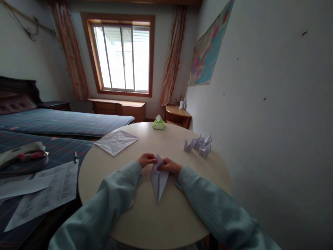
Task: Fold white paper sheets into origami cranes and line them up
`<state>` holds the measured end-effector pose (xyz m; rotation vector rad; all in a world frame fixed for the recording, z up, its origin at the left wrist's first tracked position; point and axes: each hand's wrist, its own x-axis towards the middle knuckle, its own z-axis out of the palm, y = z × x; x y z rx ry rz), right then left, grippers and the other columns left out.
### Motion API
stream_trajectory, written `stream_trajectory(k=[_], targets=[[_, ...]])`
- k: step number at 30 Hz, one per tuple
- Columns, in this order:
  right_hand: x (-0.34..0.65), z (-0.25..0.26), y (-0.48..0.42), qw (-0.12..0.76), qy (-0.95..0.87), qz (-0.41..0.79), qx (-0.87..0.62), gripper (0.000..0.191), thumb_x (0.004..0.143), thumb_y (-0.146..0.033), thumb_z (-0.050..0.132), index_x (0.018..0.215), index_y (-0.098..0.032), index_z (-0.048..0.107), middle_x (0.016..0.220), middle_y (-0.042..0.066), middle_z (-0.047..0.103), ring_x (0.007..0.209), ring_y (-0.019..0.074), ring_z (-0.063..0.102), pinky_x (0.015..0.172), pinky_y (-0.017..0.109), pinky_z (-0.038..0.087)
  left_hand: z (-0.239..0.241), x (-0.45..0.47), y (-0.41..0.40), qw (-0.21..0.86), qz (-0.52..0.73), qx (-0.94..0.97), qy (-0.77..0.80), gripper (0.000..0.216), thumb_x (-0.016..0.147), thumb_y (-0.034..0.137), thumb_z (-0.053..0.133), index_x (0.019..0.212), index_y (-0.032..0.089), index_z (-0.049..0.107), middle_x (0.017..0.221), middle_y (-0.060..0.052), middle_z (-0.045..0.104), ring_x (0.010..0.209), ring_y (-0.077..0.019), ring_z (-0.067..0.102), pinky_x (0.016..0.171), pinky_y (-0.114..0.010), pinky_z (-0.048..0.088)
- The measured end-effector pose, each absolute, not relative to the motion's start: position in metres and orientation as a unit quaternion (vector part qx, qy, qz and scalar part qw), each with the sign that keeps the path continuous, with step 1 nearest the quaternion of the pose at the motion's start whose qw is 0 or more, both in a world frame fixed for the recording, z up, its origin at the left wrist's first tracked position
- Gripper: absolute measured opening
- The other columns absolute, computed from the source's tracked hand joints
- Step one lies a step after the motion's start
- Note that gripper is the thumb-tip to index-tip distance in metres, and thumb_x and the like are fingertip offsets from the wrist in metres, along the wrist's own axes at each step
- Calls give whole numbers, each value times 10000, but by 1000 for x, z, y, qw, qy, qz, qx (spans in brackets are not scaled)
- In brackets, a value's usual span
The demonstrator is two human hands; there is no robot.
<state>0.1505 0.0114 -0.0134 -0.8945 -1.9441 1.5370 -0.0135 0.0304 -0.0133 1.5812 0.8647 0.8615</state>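
A sheet of white paper folded into a long diamond, the folded paper (159,181), lies near the middle of the round table (145,222), one point toward me. My left hand (147,160) pinches its far tip from the left, fingers closed. From the right, my right hand (170,165) grips the upper part, its fingers lying over the paper. A crease runs down the middle of the near half. To the right stand several folded paper figures (204,146) in a cluster. At the far left of the table lies a creased square sheet (116,141).
A green tissue pack (158,123) sits at the table's far edge. Left of the table, a bed (65,119) holds printed sheets (49,194), a pen (75,157) and a white and red object (26,154). A wall (273,139) rises close on the right.
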Motion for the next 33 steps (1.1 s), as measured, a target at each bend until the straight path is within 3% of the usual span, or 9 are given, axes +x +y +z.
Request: stream_trajectory(k=[16, 33], targets=[[151, -14, 11, 247, -735, 539, -329, 292, 533, -359, 630, 660, -101, 578, 536, -37, 515, 504, 75, 451, 507, 208, 353, -7, -13, 26, 552, 364, 650, 374, 426, 342, 481, 695, 520, 115, 571, 451, 46, 498, 479, -67, 436, 519, -212, 344], [151, -17, 13, 247, -734, 549, -316, 289, 527, -363, 632, 633, -104, 561, 515, -51, 479, 495, 64, 423, 508, 207, 339, -10, -14, 29, 555, 376, 649, 360, 379, 318, 405, 733, 470, 102, 564, 460, 23, 536, 483, -78, 473, 528, -220, 375]])
